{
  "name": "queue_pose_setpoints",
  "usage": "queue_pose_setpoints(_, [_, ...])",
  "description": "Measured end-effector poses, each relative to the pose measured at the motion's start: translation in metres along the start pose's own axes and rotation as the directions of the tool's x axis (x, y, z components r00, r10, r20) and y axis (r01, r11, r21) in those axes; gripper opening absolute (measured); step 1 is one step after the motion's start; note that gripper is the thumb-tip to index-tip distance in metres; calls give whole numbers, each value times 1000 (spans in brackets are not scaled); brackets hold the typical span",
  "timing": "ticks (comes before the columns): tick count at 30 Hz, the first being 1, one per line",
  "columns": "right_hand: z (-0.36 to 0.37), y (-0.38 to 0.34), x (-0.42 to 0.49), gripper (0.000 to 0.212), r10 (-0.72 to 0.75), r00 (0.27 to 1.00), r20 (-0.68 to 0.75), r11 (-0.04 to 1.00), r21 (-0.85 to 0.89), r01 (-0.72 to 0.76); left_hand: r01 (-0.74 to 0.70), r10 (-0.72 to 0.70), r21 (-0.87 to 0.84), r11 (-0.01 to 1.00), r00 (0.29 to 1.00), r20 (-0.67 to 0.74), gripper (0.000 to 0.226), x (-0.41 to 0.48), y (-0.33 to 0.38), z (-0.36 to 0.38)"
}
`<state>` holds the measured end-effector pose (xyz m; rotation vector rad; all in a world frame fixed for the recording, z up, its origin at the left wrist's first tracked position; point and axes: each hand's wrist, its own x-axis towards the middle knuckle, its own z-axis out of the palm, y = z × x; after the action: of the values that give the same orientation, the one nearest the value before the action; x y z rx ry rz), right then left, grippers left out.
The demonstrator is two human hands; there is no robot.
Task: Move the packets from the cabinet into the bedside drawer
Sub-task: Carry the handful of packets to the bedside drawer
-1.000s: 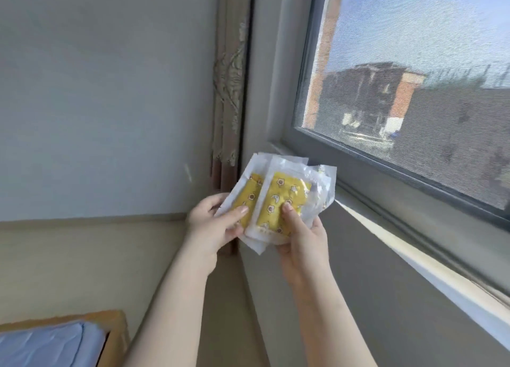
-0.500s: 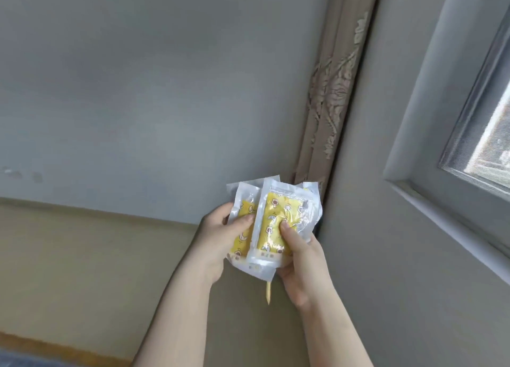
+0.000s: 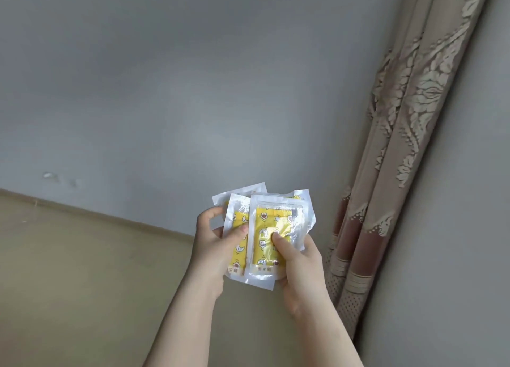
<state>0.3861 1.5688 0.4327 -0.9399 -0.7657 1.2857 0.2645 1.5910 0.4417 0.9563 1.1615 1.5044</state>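
Observation:
Several clear plastic packets with yellow patterned contents are fanned out in front of me, held in the air by both hands. My left hand grips the left side of the stack, thumb on the second packet. The front packet is pinched by my right hand, whose thumb presses on its yellow face. Neither the cabinet nor the bedside drawer is in view.
A grey wall fills the background above a beige lower panel. A patterned beige curtain hangs at the right, beside another grey wall face.
The view has swung left: the window and the bed corner have left the frame, the curtain has slid to the right. Both hands keep holding the packets, now more upright.

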Motion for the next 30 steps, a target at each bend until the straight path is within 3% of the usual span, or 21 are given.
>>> queue_pose_setpoints(3, [7, 7, 57, 19, 8, 1000, 6, 1000, 13, -8, -6, 6, -4, 1000, 1000, -1, 64, 53, -11, 7])
queue_pose_setpoints(5, [8, 11, 98, 20, 17, 999, 35, 1000, 11, -17, -2, 3, 30, 1000, 1000, -24, 63, 89, -19, 13])
queue_pose_setpoints(10, [26, 8, 207, 21, 61, 983, 172, 998, 7, -63, -9, 13, 32, 999, 994, -105, 13, 180, -19, 33])
queue_pose_setpoints(14, [48, 28, 275, 14, 167, 944, 283, 986, -71, -154, 23, -32, -40, 999, 969, -245, 11, 239, -32, 25])
queue_pose_setpoints(21, [126, 97, 357, 12, 358, 834, 420, 932, -208, -295, 13, -89, -153, 988, 863, -498, 13, 326, -45, -40])
queue_pose_setpoints(30, [309, 170, 444, 26, 312, 772, 554, 948, -240, -211, -117, 33, -154, 981, 885, -464, 29, 459, -15, -170])
